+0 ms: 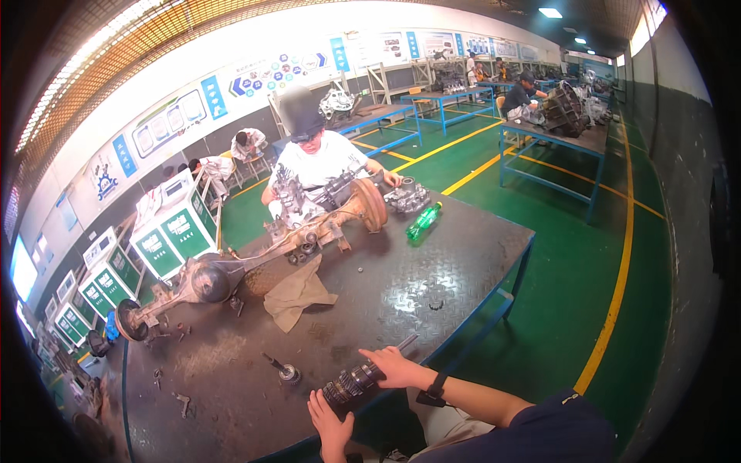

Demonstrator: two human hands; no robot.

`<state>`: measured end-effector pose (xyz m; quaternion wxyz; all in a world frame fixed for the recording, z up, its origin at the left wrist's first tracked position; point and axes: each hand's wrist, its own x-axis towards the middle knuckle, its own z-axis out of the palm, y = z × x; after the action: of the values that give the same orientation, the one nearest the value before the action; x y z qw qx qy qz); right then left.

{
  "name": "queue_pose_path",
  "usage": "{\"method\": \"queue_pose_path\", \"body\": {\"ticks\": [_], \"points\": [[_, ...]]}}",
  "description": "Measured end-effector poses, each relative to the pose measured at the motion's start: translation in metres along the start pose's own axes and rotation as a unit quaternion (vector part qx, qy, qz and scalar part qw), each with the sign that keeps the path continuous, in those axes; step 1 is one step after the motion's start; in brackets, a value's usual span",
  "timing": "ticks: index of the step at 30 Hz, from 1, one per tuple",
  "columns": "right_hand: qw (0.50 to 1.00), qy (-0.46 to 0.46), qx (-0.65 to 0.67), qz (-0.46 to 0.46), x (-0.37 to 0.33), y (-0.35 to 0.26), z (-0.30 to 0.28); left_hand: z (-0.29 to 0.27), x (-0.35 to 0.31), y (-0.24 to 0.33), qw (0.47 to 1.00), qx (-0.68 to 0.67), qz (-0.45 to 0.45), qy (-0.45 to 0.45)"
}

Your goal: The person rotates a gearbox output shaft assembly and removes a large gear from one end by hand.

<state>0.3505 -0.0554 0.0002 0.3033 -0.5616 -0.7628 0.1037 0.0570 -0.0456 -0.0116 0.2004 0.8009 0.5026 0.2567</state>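
A gear shaft (353, 383) with several stacked dark gears lies at the near edge of the metal table, its thin end pointing up to the right. My right hand (395, 368) is closed over the shaft beside the gears, with the index finger stretched along it. At the gears' lower left end is my left hand (330, 428), its fingers extended and the thumb apart; whether it touches the gears is hard to tell. Left of the gears, a small gear with a short shaft (289, 374) rests on the tabletop.
Across the table (463, 270) a rusty axle housing (255, 266) stretches left to right. A brown cloth (299, 297), a green bottle (424, 222) and a metal casting (407, 197) lie nearby. Small loose parts (182, 403) sit at the left. A person in white (320, 162) works opposite.
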Motion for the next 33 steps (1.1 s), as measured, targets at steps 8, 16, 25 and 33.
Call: {"method": "queue_pose_path", "body": {"ticks": [8,16,25,33], "points": [[0.998,0.059,0.035,0.010,0.001,0.003,0.013,-0.001,0.001,0.001,1.000,0.002,-0.002,-0.001],[0.993,0.050,0.092,0.046,0.002,-0.004,0.004,0.003,0.005,0.003,1.000,-0.011,-0.002,0.020],[0.992,0.033,0.117,0.012,0.003,0.010,0.001,0.007,0.007,0.000,0.999,-0.003,0.007,0.038],[0.993,0.064,0.097,0.001,0.004,0.010,0.008,0.009,0.003,0.004,0.998,-0.015,0.006,0.054]]}}
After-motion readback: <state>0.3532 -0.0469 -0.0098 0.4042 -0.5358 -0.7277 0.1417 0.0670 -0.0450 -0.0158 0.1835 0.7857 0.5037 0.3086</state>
